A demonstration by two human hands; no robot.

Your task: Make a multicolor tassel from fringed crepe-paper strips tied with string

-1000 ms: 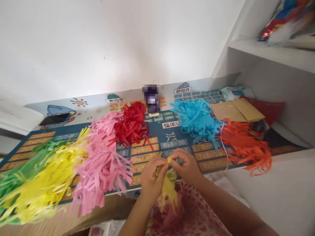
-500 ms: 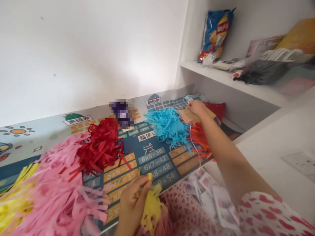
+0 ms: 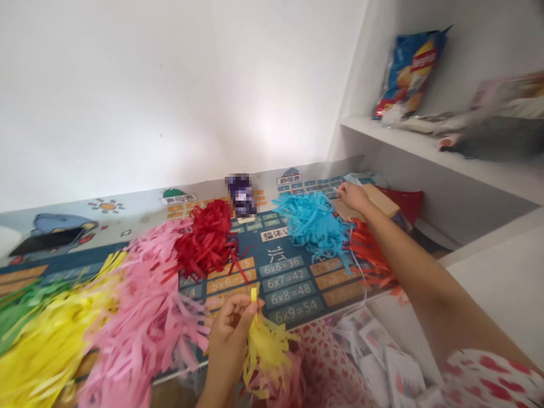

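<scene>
My left hand, low in the middle of the view, is closed in a pinch on a yellow paper tassel by its rolled loop top. The yellow strips hang down over pink strips at my lap. My right hand reaches to the back right of the table. Its thumb and fingertips are pressed together on something small and pale that I cannot make out. Beside it lie a blue tassel bundle and a brown paper or cardboard piece. A white string hangs below this hand over the table edge.
Red, pink, yellow, green and orange tassels lie across the printed table mat. White packets sit at the front right. A shelf with a chip bag overhangs the right.
The view has swung left, bringing the green tassels into sight. My right hand has drawn slightly away from the pale blue item at the back. My left hand keeps hold of the yellow tassel.
</scene>
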